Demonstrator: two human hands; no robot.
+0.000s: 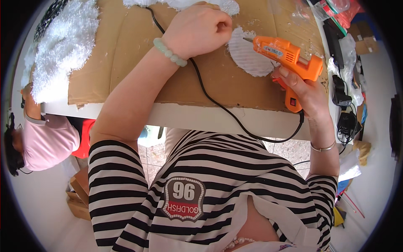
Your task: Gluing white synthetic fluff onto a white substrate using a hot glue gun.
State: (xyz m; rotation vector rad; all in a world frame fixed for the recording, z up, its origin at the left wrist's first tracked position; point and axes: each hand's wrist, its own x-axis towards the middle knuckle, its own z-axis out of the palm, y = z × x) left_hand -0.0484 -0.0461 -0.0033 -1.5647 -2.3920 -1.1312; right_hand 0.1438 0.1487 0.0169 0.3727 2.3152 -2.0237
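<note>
My right hand grips an orange hot glue gun by its handle, a finger at the trigger. The gun's metal nozzle points left, over the edge of a white ribbed oval piece that lies on the cardboard. My left hand is curled closed, close to white fluffy material at the top of the view; its fingertips are turned away, so what they hold is hidden. From the gun's handle a black cord loops left across the cardboard and passes behind my left wrist.
A brown cardboard sheet covers most of the white table. White fluffy fabric is heaped at the left. Along the right edge lie black adapters and cables and plastic bags. Another person in a pink top is at the far left.
</note>
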